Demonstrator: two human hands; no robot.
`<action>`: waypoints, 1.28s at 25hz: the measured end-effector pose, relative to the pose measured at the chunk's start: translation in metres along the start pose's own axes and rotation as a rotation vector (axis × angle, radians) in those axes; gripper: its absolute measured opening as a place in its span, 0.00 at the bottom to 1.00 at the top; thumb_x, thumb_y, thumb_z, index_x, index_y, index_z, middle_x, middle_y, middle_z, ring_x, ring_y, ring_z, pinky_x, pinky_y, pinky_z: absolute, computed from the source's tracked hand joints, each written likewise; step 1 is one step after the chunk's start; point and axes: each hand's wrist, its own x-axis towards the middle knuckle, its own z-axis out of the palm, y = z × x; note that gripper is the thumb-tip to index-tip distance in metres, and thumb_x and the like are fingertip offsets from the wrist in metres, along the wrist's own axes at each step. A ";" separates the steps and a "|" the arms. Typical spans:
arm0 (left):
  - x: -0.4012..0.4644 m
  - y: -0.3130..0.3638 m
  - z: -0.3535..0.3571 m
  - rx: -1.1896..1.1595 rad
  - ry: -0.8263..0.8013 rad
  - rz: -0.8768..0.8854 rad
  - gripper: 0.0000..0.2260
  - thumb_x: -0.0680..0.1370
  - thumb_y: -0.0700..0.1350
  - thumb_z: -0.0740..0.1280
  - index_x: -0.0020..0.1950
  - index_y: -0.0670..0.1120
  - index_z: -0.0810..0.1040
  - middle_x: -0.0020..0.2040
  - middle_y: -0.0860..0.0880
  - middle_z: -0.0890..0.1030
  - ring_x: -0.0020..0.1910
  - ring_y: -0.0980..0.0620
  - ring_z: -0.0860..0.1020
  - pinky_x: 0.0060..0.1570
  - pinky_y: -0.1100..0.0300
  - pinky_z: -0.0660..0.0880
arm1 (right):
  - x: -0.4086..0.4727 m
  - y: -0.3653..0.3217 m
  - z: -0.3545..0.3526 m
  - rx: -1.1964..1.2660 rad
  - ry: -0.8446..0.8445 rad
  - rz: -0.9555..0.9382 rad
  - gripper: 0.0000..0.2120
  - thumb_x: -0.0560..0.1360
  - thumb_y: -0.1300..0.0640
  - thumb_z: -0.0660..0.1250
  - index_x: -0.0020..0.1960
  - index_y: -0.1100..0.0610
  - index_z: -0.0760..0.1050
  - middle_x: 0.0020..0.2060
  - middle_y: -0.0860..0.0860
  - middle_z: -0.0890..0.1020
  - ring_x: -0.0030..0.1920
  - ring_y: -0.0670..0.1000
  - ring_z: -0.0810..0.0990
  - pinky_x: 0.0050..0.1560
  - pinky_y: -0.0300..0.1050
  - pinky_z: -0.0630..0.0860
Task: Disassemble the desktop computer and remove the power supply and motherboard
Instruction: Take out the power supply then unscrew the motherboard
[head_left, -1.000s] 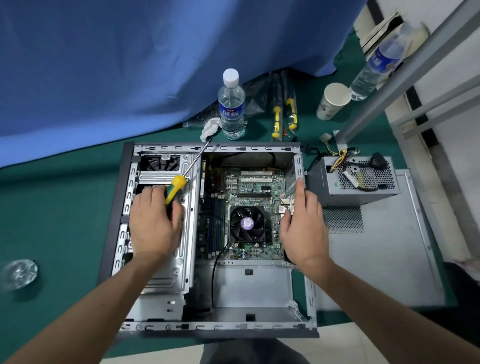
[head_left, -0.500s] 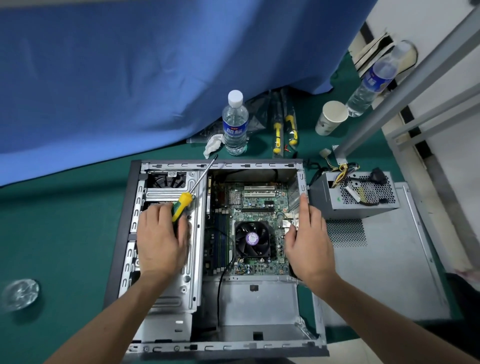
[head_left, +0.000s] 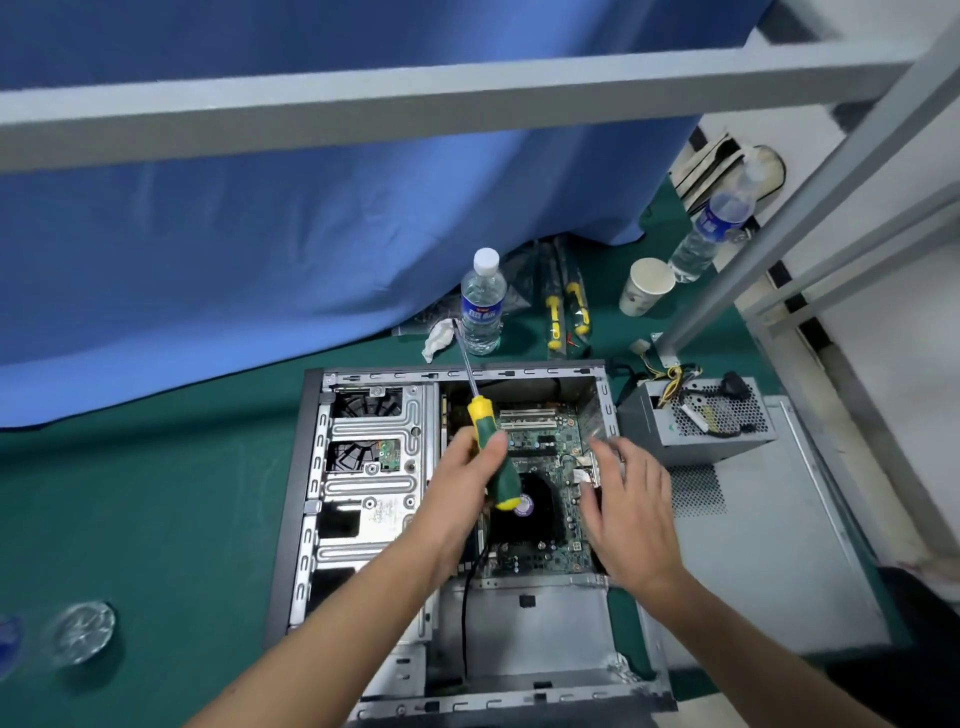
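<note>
Screwdriver in hand above the open case; motherboard yet to be freed.

Left hand wrapped around screwdriver, shaft pointing up and away, tip clear of any screw. Right hand open, fingers spread and blurred, hovering over motherboard near the right wall of the case. Motherboard seated in the case; power supply already out, resting just beside the case on the bench. Advise, as judgement: turn tip downward, seat squarely in each board screw before turning, steady the board with the free hand, unplug the black cable before lifting.
</note>
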 end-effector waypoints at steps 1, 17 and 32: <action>-0.001 0.001 0.002 -0.024 -0.039 -0.009 0.06 0.82 0.50 0.64 0.53 0.49 0.77 0.41 0.55 0.81 0.43 0.55 0.80 0.54 0.52 0.78 | -0.003 -0.004 -0.005 0.064 -0.011 -0.015 0.22 0.75 0.57 0.69 0.68 0.61 0.72 0.60 0.58 0.75 0.60 0.58 0.74 0.62 0.56 0.72; 0.040 -0.042 -0.091 1.063 0.660 0.396 0.14 0.79 0.51 0.59 0.49 0.39 0.74 0.59 0.41 0.72 0.60 0.44 0.67 0.60 0.49 0.67 | 0.117 -0.015 -0.002 -0.556 -0.790 -0.483 0.04 0.77 0.64 0.63 0.51 0.58 0.74 0.53 0.56 0.80 0.58 0.56 0.71 0.56 0.51 0.75; 0.053 -0.027 -0.048 1.420 0.357 0.756 0.23 0.80 0.38 0.63 0.74 0.35 0.65 0.74 0.34 0.65 0.74 0.37 0.62 0.75 0.48 0.55 | 0.124 -0.007 0.046 -0.830 -0.881 -0.682 0.13 0.76 0.68 0.63 0.57 0.54 0.73 0.50 0.49 0.82 0.49 0.54 0.81 0.46 0.48 0.78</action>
